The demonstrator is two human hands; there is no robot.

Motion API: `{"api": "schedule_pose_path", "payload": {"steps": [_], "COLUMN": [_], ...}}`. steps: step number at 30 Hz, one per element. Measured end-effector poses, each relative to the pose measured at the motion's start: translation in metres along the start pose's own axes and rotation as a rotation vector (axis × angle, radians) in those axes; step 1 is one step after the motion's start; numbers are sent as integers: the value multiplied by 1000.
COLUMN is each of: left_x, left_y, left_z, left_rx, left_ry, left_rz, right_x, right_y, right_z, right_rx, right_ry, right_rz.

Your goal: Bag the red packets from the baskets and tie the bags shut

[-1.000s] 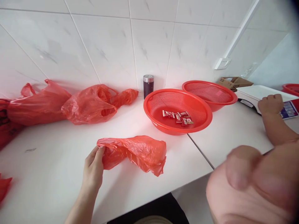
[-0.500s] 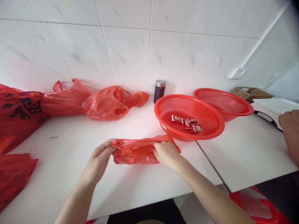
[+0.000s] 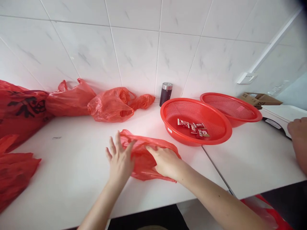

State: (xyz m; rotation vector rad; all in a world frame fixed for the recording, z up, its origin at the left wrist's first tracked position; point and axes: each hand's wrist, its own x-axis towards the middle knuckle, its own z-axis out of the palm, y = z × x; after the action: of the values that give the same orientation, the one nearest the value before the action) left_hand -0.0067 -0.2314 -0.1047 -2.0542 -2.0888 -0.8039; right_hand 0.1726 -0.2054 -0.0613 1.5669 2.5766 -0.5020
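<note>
A thin red plastic bag (image 3: 148, 171) lies on the white table in front of me, its mouth spread apart. My left hand (image 3: 120, 161) is open at the bag's left end, fingers spread and thumb against the plastic. My right hand (image 3: 165, 161) reaches into the mouth from the right, one digit stretched out toward the left; its other fingers are partly hidden inside the bag. Beyond it stands a red plastic colander (image 3: 175, 113) with several small red-and-white wrapped packets (image 3: 193, 127) at its bottom.
Filled red bags (image 3: 107, 107) line the tiled wall at left. Another red bag (image 3: 16, 174) lies nearer on the left. A dark tumbler (image 3: 166, 95) stands by the wall. Behind the colander are a second colander (image 3: 240, 108), a cardboard box (image 3: 266, 99) and a white-lidded container (image 3: 280, 111), near another person's hand (image 3: 298, 134).
My left hand has let go of the bag's left end and spread its fingers. The bag's mouth has widened, and my right hand has moved slightly left and down inside it.
</note>
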Motion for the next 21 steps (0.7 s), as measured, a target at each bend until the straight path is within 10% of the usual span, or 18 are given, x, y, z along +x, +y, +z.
{"api": "schedule_pose_path", "payload": {"steps": [5,10,13,16,21], "left_x": [12,8,6,6,2], "left_y": [-70,-68,-60,-60,-68], "left_z": [-5,-37,-41,-36,-20], "left_rx": [43,-136,-225,-305,-517], "left_ry": [-323,-438,-440,-425,-473], "left_rz": [-119,51,148,196,140], "right_x": [-7,-16,-12,5,36], "right_y": [36,55,75,119,199], "right_z": [-8,-44,-77,-103,-104], "right_rx": [159,470,694,574,131], "right_ry": [-42,-129,74,285,-19], "right_rz": [-19,-129,-208,-6,505]}}
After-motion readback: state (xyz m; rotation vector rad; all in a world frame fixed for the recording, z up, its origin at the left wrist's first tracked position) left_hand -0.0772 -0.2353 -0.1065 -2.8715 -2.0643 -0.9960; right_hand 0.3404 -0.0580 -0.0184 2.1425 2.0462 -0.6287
